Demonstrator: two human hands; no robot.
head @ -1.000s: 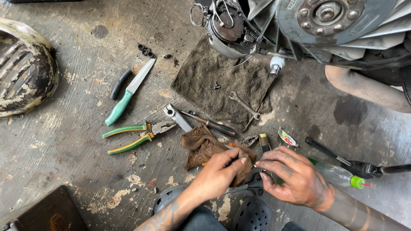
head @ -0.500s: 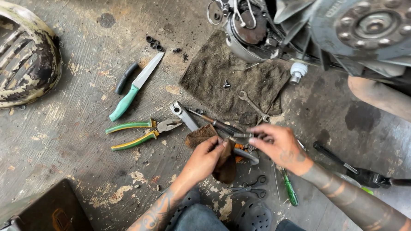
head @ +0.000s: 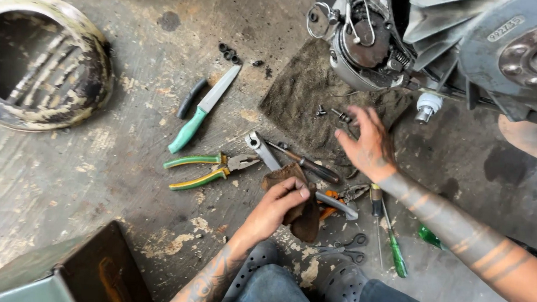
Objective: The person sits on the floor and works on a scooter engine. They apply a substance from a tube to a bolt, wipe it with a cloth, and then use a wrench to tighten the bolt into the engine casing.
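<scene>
the floor (head: 99, 162) is rough grey concrete, with stains and pale chipped spots. at the far left lies a round dirty cover (head: 43, 68), hollow side up, with ribs inside and nothing loose in it that i can see. at the bottom left is the corner of a dark metal box (head: 88, 270); what is in it cannot be told. further right lie a knife with a green handle (head: 202, 110) and, below it, pliers with green and yellow grips (head: 210, 169). the left hand (head: 278, 207) is closed on a brown rag (head: 296, 200), which rests on the floor among the tools, just beside a grey wrench (head: 265, 152) and over an orange-handled tool (head: 338, 202). behind them a dark cloth (head: 301, 104) is spread on the floor, with small screws (head: 336, 115) on it. the right hand (head: 368, 143) hovers over this cloth with fingers spread wide, holding nothing. a green screwdriver (head: 394, 247) lies under the right forearm. at the upper right stands an engine (head: 369, 47) of grey metal.
</scene>
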